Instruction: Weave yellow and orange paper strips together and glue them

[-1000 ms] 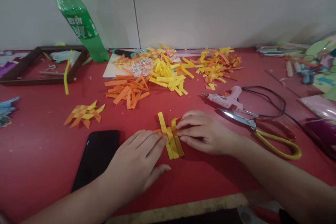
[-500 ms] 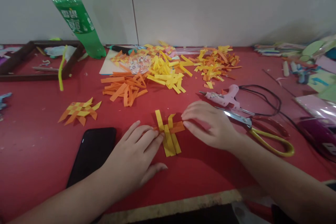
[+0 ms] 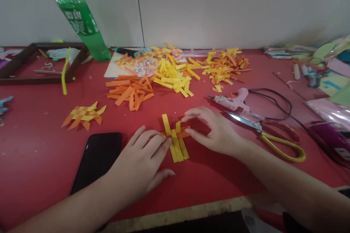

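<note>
Several yellow paper strips (image 3: 178, 147) lie side by side on the red table, crossed by an orange paper strip (image 3: 183, 133). One yellow strip bends up at its far end. My left hand (image 3: 144, 153) lies with fingers stretched, its fingertips pressing the left side of the crossing; they cover the orange strip's left part. At the right, my right hand (image 3: 212, 129) has thumb and index finger apart. Its thumb touches or nearly touches the orange strip's right end, and its index fingertip is close to the bent yellow strip.
A black phone (image 3: 97, 160) and a woven paper piece (image 3: 84, 116) lie left. Beyond are orange strips (image 3: 131, 91), yellow strips (image 3: 175, 76) and paper scraps (image 3: 226, 65). Scissors (image 3: 262, 131) and a pink glue gun (image 3: 237, 101) lie right. A green bottle (image 3: 82, 22) stands behind.
My right hand has shifted slightly left, its index finger moving toward the bent yellow strip and its thumb toward the orange strip. My left hand has stayed in place.
</note>
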A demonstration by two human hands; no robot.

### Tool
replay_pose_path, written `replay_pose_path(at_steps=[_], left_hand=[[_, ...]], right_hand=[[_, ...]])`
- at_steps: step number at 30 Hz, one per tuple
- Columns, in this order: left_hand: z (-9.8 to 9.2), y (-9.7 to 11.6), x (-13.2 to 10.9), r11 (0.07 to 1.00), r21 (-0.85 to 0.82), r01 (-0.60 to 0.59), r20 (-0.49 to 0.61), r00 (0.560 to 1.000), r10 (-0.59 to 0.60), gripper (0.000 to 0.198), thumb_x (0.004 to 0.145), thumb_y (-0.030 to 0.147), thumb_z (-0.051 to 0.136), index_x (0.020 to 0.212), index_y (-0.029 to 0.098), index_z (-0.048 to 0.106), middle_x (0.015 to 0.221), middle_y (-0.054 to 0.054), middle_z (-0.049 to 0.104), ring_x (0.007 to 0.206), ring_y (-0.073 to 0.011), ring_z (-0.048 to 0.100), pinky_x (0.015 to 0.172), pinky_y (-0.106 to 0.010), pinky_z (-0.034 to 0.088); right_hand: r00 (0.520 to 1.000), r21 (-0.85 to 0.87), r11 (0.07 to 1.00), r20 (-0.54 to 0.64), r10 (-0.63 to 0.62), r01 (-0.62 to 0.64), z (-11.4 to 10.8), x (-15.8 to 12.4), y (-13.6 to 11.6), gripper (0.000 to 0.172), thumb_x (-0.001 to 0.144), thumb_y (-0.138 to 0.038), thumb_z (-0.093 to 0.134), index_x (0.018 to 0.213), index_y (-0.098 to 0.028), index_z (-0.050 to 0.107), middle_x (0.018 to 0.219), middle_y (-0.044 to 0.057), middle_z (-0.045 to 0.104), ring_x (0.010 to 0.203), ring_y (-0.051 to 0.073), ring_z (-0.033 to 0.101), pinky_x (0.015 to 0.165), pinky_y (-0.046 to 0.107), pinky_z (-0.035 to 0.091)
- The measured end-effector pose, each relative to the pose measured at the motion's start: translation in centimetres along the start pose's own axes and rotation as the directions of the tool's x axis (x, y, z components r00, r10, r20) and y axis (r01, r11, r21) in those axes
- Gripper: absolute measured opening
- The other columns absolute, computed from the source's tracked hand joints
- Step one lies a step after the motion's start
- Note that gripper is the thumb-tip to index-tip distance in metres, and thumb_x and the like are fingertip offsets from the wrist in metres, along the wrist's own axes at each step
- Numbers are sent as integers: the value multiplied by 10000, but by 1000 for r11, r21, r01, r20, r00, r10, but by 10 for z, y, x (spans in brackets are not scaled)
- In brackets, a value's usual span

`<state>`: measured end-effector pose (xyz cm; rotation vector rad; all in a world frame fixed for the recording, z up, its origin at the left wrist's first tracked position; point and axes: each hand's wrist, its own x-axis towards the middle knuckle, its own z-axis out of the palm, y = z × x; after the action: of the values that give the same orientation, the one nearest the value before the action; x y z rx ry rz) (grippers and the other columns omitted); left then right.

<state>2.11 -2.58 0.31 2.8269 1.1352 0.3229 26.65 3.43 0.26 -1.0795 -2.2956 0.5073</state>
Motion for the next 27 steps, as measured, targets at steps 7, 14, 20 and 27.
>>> replay_pose_path(at_steps=[7,14,20,27], left_hand=[[-1,0,0,1000,5,-2,13,1000,2,512,884,483,590,1226,103,613,1154,-124,645,1091,-327,554,1015,-566,408],[0,1,0,1000,20,-3,-3,1000,3,516,895,481,578,1256,113,593,1121,-123,645,1088,-303,565,1066,-542,344],[1,2,0,999,37,-11,-17,1000,12,530,915,500,532,1261,104,591,1112,-118,661,1058,-309,567,1011,-530,396],[-1,4,-2,1000,18,5,-4,1000,-4,550,881,474,599,1259,76,589,1161,-142,662,1059,-316,578,894,-438,497]], right_hand=[[954,-13,954,-21,-301,300,-3,0,-7,106,865,-183,559,764,-192,590,681,16,607,660,150,531,683,318,441],[894,-103,896,177,-412,433,8,-2,-7,170,917,-246,554,991,-169,687,802,43,670,771,166,576,735,334,459],[897,-151,894,214,-387,422,10,-2,-2,220,923,-345,570,999,-196,713,846,51,652,768,165,554,717,320,438],[913,-86,922,204,-354,377,10,-2,-3,235,901,-376,604,962,-187,729,848,64,645,784,175,545,729,323,427]])
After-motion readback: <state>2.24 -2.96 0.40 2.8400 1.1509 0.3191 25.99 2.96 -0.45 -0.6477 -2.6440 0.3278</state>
